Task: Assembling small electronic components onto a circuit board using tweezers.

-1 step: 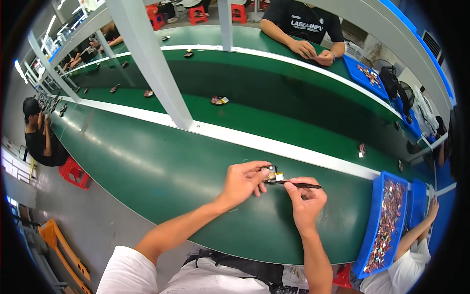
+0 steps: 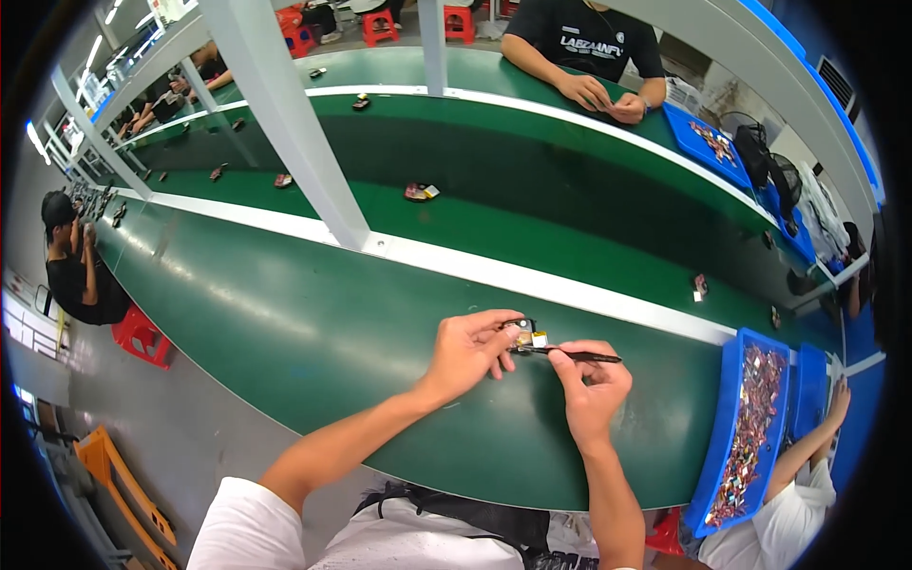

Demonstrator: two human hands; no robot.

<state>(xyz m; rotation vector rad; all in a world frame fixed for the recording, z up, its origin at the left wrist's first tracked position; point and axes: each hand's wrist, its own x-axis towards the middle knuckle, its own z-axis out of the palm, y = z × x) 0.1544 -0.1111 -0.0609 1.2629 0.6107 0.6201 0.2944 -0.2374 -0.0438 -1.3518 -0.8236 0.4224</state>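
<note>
Resting just above the near edge of the green workbench (image 2: pixel 285 323), a small dark component with a yellow patch (image 2: pixel 528 335), pinched between thumb and fingertips of the left hand (image 2: pixel 465 350). Fingers closed tight on that part, wrist bent inward, forearm coming up from the lower left. Touching the part from the right, the tip of a slim black tool (image 2: pixel 570 354), lying almost level and gripped in the right hand (image 2: pixel 591 388); fingers curled shut round its shaft, thumb on top, hand just below and right of the part. Both hands close together, nearly meeting over the component.

Further right, well apart from the hands, a blue tray (image 2: pixel 724 418) filled with small mixed reddish and silver parts, and a second blue tray (image 2: pixel 807 389) just beside it. Next to those trays, another person's hand (image 2: pixel 840 399) and white sleeve.

Beyond the hands, a white strip (image 2: pixel 570 285) running along the bench, then a darker green conveyor belt (image 2: pixel 532 180) carrying scattered small parts, one dark and yellow piece (image 2: pixel 420 192) among them. Rising from the strip, a white post (image 2: pixel 294 123). Across the belt, a person in a black shirt (image 2: pixel 589 38), hands together on the far bench, with a blue tray (image 2: pixel 708 142) to one side. At far left, a seated person in black (image 2: pixel 76 275) on a red stool (image 2: pixel 141 337).
</note>
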